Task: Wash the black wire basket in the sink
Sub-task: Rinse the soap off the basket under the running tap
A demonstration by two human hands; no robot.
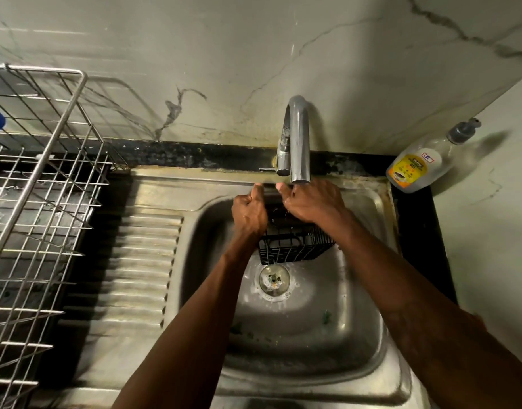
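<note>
The black wire basket hangs over the steel sink, just under the tap spout and above the drain. My left hand grips the basket's left side, fingers closed, thumb pointing up. My right hand lies over the basket's top right edge, directly below the spout, fingers curled onto it. Much of the basket's top is hidden by both hands. Water drips from the basket, and foam rings the drain.
A steel wire dish rack stands at the left on the black counter, with a ribbed drainboard beside the sink. A dish-soap pump bottle leans at the back right corner. Marble wall rises behind the tap.
</note>
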